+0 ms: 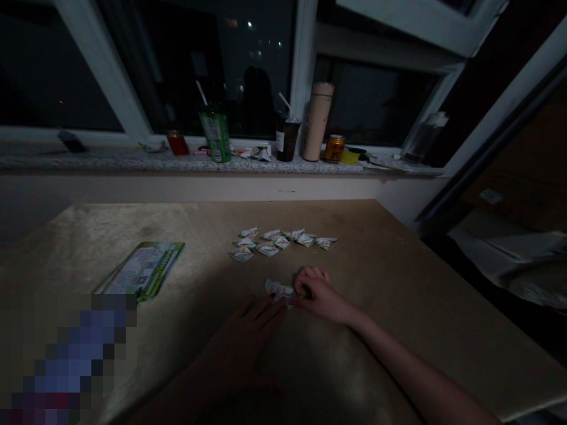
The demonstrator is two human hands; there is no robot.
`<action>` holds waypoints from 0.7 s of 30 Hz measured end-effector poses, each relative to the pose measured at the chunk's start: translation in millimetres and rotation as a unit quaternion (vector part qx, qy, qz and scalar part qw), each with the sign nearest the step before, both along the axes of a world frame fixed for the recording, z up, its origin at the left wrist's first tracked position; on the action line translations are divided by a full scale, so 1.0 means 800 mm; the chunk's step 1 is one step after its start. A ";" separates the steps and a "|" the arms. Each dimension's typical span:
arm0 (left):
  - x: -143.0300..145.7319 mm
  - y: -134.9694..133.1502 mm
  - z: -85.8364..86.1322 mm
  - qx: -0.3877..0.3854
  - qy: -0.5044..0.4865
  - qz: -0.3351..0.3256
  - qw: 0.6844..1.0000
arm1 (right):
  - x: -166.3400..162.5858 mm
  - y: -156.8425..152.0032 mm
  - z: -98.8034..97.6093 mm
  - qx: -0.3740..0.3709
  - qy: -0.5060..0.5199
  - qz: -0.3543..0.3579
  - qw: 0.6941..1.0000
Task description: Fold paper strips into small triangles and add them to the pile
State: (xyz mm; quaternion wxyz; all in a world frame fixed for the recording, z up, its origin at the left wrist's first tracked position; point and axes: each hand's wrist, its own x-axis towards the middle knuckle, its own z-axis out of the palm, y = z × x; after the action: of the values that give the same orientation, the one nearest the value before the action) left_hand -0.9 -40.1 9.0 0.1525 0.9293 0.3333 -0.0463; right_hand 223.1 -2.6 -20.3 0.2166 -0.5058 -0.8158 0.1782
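Observation:
On the brown tabletop (398, 330), a small printed piece of paper or wrapper (278, 289) lies between my two hands. My left hand (243, 333) rests flat in shadow with its fingers spread, its fingertips at the near edge of that piece. Curled fingers of my right hand (315, 292) pinch the right end of the same piece, hiding that end. Beyond the hands lie several folded, pointed pieces (268, 249) with similar white and green print, loosely grouped in rows.
Left on the table lies a stack of green printed sheets or packets (150, 268). A pixelated patch covers the lower left. Along the granite windowsill (248, 167) stand a green cup (216, 136), a dark cup (287, 140), a pink flask (318, 121) and an orange can (334, 149).

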 end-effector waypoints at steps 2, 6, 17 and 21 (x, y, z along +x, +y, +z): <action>-0.001 0.000 -0.001 0.002 -0.003 -0.003 1.000 | 0.003 0.004 0.002 -0.028 0.007 0.006 1.000; -0.006 -0.001 -0.010 0.008 -0.025 -0.012 1.000 | 0.003 0.010 0.004 -0.051 0.008 0.002 0.999; -0.003 -0.003 -0.011 0.020 -0.034 -0.012 0.999 | -0.003 0.010 0.009 -0.077 -0.008 -0.015 0.997; 0.002 -0.005 -0.007 0.021 -0.028 -0.004 0.999 | -0.006 0.012 0.010 -0.084 -0.014 -0.023 0.996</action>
State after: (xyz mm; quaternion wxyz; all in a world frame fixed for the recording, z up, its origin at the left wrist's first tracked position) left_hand 0.6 -44.5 3.6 0.1423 0.9346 0.3256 -0.0141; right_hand 218.1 7.1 -12.3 0.1659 -0.5429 -0.7893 0.2339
